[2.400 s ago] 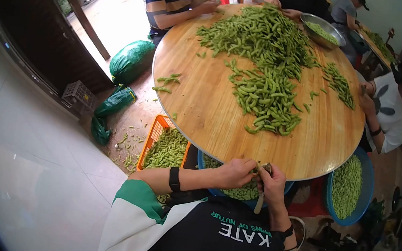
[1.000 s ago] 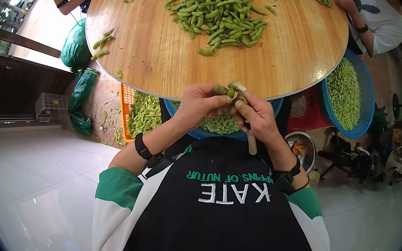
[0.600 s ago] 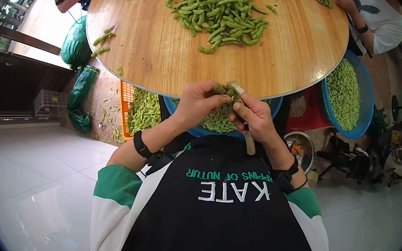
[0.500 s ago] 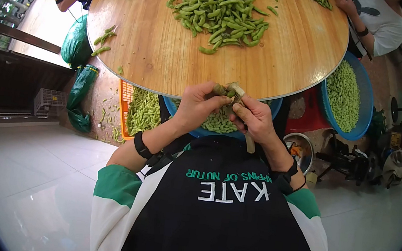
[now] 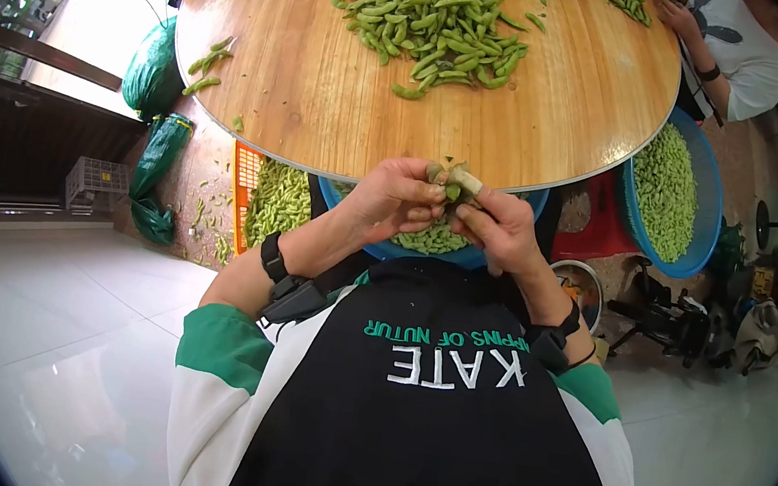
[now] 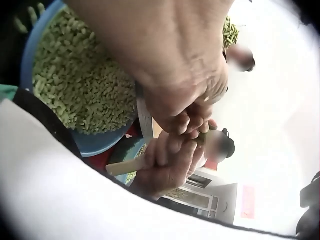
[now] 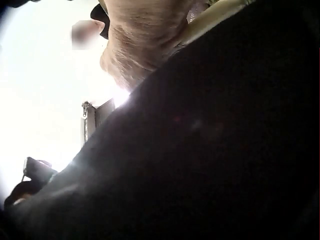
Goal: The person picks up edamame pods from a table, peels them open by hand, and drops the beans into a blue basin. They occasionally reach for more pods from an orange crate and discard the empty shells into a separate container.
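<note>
In the head view my left hand pinches a green pod with thumb and index finger, just off the table's near edge. My right hand meets it from the other side, its fingertips at the pod, beside a pale wrapped piece that I cannot identify. The left wrist view shows a pale handle sticking out of the curled right hand, with the left hand above. Under both hands is a blue tub of shelled beans. In the right wrist view dark cloth hides most of the hand.
A pod heap lies on the round wooden table. An orange crate of pods is at left, near green sacks. At right stand a red stool and another bean tub. Two people sit across the table.
The handle that showed below my right hand is out of sight in the head view. My left hand's lower fingers have spread a little. The head view has shifted slightly.
</note>
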